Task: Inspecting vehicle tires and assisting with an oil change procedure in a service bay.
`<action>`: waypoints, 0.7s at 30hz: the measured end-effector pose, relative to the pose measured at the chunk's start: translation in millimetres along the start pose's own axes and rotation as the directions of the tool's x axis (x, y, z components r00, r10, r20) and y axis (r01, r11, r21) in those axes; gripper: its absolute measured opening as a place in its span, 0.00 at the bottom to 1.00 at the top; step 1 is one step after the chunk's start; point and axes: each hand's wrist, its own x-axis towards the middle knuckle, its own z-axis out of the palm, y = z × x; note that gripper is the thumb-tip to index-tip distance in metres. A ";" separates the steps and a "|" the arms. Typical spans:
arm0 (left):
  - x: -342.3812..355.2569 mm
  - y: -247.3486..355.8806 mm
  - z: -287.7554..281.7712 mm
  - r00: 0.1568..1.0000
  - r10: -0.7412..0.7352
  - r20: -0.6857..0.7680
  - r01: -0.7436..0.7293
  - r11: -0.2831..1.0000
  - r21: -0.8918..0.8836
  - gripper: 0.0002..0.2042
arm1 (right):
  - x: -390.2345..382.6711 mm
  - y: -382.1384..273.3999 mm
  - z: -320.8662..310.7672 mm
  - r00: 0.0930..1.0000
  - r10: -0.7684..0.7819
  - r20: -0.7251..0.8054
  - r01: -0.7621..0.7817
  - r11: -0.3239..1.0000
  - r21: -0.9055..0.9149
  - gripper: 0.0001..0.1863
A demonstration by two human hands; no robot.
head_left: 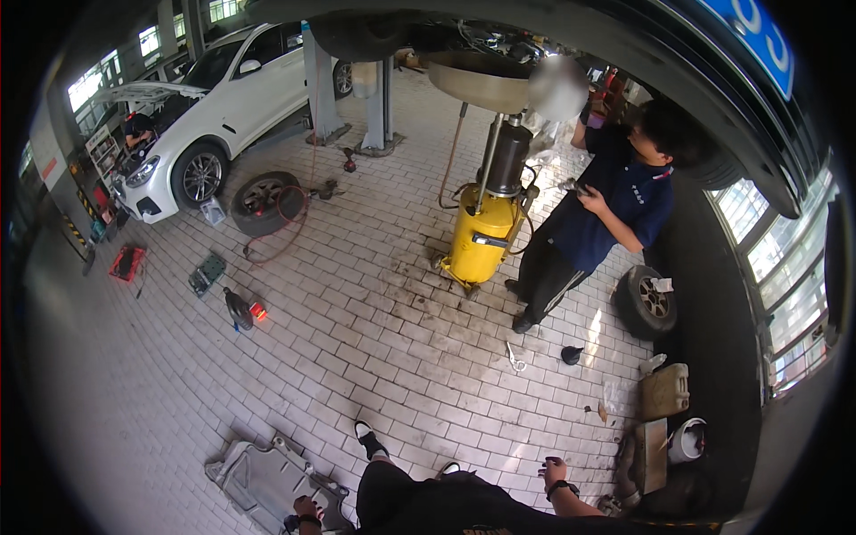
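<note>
Grey panel point(265, 477) partly behind left hand point(307, 507), fingers indistinct; right hand point(554, 471), fingers loosely parted.

Seeing a white car point(236, 94) at far left beside a loose wheel point(264, 203). Noticing a red case point(127, 263) and a green case point(207, 274) at left, nearer than the car. Spotting a yellow oil drainer point(480, 236) left of a co-worker point(569, 236). Finding another wheel point(648, 303) at right, beyond a beige jug point(665, 392).
</note>
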 end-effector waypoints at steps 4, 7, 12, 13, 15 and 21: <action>35.5 39.3 25.0 0.998 0.003 0.058 -0.010 0.994 0.113 0.03 | -7.3 -31.4 44.5 0.997 -0.059 -0.045 0.058 0.998 -0.031 0.11; 84.6 70.8 36.1 0.996 -0.030 0.082 0.033 0.999 -0.032 0.06 | -18.4 -50.3 82.8 0.997 -0.066 -0.046 0.063 0.996 -0.068 0.09; 144.1 112.0 44.6 0.989 0.008 0.145 0.001 0.998 -0.063 0.07 | -56.5 -116.4 156.3 0.991 -0.136 0.012 0.135 0.968 -0.211 0.10; 151.5 119.3 49.5 0.994 0.000 0.111 0.006 0.999 -0.051 0.08 | -57.8 -127.0 168.4 0.986 -0.163 0.033 0.166 0.963 -0.210 0.10; 162.6 134.6 53.2 0.999 -0.012 0.049 0.015 0.998 -0.062 0.11 | -64.5 -149.2 192.0 0.977 -0.200 0.072 0.211 0.955 -0.208 0.10; 173.6 161.4 65.2 0.992 -0.008 0.123 0.008 1.000 0.004 0.14 | -77.9 -201.9 239.9 0.946 -0.288 0.149 0.321 0.898 -0.302 0.11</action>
